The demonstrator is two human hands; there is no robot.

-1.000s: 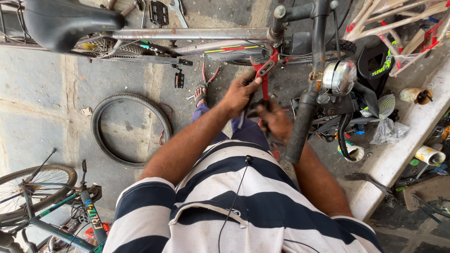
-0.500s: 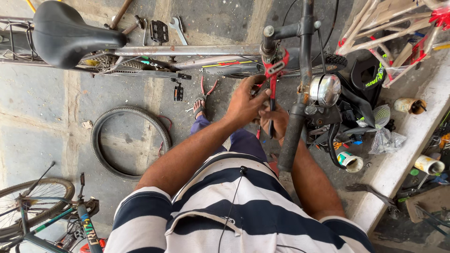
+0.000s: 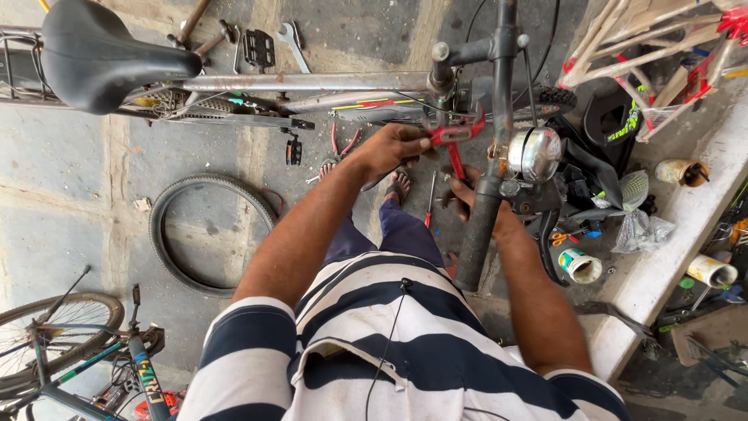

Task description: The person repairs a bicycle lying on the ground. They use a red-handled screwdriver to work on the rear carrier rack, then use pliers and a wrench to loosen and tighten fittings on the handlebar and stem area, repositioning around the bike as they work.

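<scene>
A grey bicycle frame (image 3: 312,81) with a black saddle (image 3: 101,53) runs across the top of the head view. My left hand (image 3: 393,148) grips a red-handled tool (image 3: 458,134) against the frame near the head tube. My right hand (image 3: 471,195) sits lower, partly hidden behind the black handlebar grip (image 3: 475,234), and its fingers are closed on something I cannot make out. A silver bell (image 3: 535,153) is fixed on the handlebar just right of my hands.
A loose tyre (image 3: 204,234) lies on the concrete floor at left. Spanners and a pedal (image 3: 259,47) lie beyond the frame. Another bicycle (image 3: 86,351) stands at bottom left. A ledge (image 3: 686,218) with cans and parts runs along the right.
The view has shifted so the bicycle and my hands sit lower in the frame. My left hand stays on the red-handled tool at the head tube.
</scene>
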